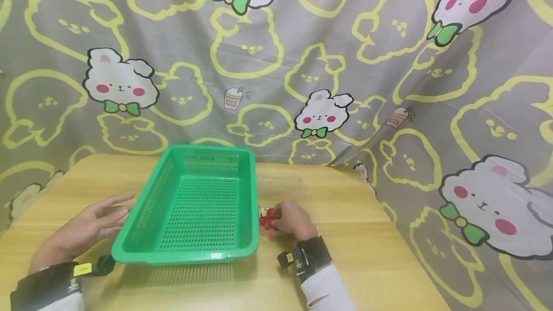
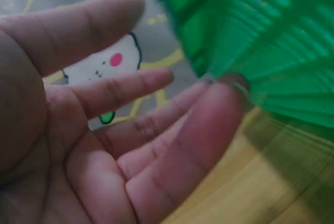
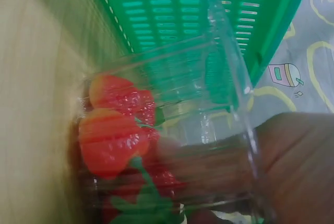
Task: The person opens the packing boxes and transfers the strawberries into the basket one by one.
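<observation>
- Left hand (image 1: 92, 222) seen with fingers extended, left of green basket (image 1: 186, 257); some fingertips hidden by its rim.
- Red fruits (image 3: 112, 143) contained in clear box (image 3: 232, 51), right of basket; box outline faint from above.
- Right hand (image 1: 295, 220) placed at fruits; fingertips blurred, apparently touching, grip cannot be told.

The green basket (image 1: 186, 256) bars sideways passage, open above.
</observation>
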A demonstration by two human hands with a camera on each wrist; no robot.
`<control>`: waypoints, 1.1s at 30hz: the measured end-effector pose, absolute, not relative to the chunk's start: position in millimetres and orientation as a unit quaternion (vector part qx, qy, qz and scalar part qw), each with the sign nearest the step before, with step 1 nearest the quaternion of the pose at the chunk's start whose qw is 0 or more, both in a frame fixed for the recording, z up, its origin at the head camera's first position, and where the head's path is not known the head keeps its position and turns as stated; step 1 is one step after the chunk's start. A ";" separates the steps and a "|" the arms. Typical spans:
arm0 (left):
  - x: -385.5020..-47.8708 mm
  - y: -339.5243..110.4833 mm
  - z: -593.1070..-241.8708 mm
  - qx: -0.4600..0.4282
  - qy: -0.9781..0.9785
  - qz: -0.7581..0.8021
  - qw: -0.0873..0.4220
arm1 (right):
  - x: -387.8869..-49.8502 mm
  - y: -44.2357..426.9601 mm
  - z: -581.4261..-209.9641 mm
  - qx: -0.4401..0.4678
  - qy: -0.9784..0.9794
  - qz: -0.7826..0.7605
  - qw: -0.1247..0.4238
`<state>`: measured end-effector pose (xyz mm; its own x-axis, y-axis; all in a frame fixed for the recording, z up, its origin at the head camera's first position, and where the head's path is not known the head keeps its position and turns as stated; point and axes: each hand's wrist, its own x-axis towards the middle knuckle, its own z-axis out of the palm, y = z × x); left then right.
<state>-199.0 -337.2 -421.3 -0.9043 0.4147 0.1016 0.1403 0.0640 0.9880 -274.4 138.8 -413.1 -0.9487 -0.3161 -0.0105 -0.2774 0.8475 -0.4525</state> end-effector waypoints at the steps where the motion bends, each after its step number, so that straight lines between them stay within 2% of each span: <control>1: -198.6 -335.2 -421.5 0.181 0.737 0.644 0.095 | -273.5 138.4 -413.6 -0.154 0.960 -0.230 0.046; 8: -195.8 -320.3 -409.8 0.139 0.838 0.524 0.058 | -275.1 136.5 -414.2 -0.154 0.962 -0.220 0.051; 14: -196.2 -316.7 -406.1 0.142 0.837 0.526 0.056 | -278.4 136.0 -411.5 -0.171 0.961 -0.210 0.052; 25: -198.0 -311.0 -406.1 0.112 0.794 0.590 0.091 | -274.3 132.8 -413.1 -0.173 0.957 -0.220 0.072; 33: -198.1 -304.1 -400.6 0.103 0.802 0.580 0.101 | -269.4 132.6 -412.8 -0.176 0.960 -0.201 0.086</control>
<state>-198.1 -304.1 -400.6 -0.9583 0.2825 -0.0422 0.0481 0.3052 0.9511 -269.4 132.6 -412.8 -0.9230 -0.3731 -0.0947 -0.3038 0.8572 -0.4159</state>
